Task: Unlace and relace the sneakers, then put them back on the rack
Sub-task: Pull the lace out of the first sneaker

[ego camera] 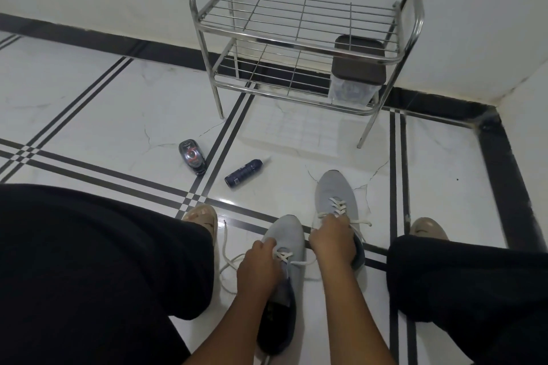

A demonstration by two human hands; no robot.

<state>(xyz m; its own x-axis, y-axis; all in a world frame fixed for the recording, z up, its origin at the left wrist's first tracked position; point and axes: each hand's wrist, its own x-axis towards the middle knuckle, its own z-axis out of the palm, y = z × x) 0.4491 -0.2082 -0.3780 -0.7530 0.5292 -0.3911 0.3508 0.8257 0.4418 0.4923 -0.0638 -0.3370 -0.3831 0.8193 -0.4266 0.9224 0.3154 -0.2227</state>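
Observation:
Two light grey sneakers with white laces lie on the tiled floor between my knees. The near sneaker (292,243) points away from me, and my left hand (259,265) grips it at the tongue and laces. Its loose white lace (226,258) trails left across the floor. The far sneaker (336,191) sits a little ahead and to the right; my right hand (332,238) grips it at the collar, just behind its laced eyelets. The steel shoe rack (299,41) stands against the wall ahead, its two wire shelves bare of shoes.
A clear box with a dark brown lid (357,72) sits on the rack's lower shelf at the right. A dark spray can (243,172) and a black shoe-polish sponge (192,157) lie on the floor ahead. My black-trousered knees and beige slippers (201,215) flank the sneakers.

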